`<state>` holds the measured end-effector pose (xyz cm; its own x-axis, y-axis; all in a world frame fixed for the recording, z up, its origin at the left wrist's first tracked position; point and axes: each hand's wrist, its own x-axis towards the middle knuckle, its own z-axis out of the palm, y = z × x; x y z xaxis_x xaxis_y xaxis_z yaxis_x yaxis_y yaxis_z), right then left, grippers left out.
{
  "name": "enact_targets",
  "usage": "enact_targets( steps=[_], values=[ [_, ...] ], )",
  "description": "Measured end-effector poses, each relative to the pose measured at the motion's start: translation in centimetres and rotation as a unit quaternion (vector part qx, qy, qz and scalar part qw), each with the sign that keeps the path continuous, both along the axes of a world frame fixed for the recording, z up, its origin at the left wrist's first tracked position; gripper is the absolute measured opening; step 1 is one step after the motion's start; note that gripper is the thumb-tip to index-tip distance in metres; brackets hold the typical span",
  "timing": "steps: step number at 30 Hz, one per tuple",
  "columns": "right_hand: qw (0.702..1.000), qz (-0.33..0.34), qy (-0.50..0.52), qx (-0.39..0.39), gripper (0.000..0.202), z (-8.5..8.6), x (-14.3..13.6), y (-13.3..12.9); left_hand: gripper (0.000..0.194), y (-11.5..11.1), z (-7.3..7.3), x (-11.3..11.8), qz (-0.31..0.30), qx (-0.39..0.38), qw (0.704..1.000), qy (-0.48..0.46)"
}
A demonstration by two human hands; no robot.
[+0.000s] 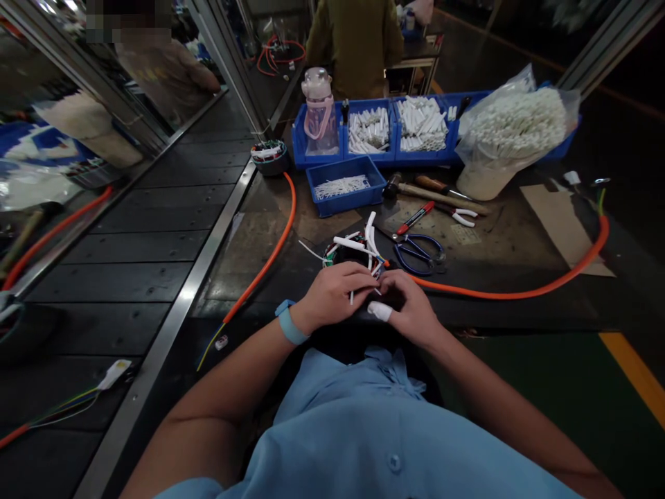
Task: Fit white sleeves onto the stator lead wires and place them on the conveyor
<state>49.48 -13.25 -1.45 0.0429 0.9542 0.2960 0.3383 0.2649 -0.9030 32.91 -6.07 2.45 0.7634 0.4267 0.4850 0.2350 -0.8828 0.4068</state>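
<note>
A motor stator (337, 253), a ring with wires and white sleeves (371, 235) sticking up, lies on the bench just beyond my hands and is partly hidden by them. My left hand (340, 291) is closed at its near edge, with a thin white strip (352, 298), like a cable tie, poking out below the fingers. My right hand (408, 305), its thumb wrapped in white, is curled with fingertips meeting the left ones at the wires. What it pinches is hidden. An orange cable (483, 294) runs from the stator to the right.
Behind stands a small blue tray (340, 204) of thin white strips, then blue bins (368, 161) with white tubes and a bottle (319, 114). Scissors (420, 253), a red marker (415, 217), pliers (460, 216) and a hammer (441, 195) lie right. Another stator (270, 159) sits left, beside the slatted conveyor (171, 235).
</note>
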Motion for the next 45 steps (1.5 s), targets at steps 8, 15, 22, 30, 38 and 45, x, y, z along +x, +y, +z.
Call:
enact_targets(
  steps=[8,15,22,30,38,45],
  values=[
    [0.997,0.058,-0.047,0.037,0.02,1.3,0.7,-0.8,0.016,-0.5,-0.8,0.1,0.097,0.041,0.994,0.005],
    [0.926,-0.025,-0.336,0.17,0.016,2.3,3.9,2.1,0.045,-0.5,-2.1,-1.0,0.155,0.022,0.985,0.076],
    [0.833,0.027,-0.505,0.226,0.019,2.2,3.3,4.3,0.029,-0.7,-2.5,-0.5,0.157,0.035,0.982,0.099],
    [0.88,0.042,-0.428,0.201,0.016,1.9,2.5,3.3,0.024,-1.0,-2.3,-0.1,0.18,0.022,0.978,0.1],
    [0.787,0.095,-0.562,0.235,0.017,4.2,1.8,5.7,0.018,-1.0,-2.5,0.2,0.201,0.03,0.976,0.071],
    [0.705,0.115,-0.599,0.361,0.024,4.2,2.8,3.7,0.023,-1.0,-2.0,0.0,0.192,0.034,0.976,0.101]
  ],
)
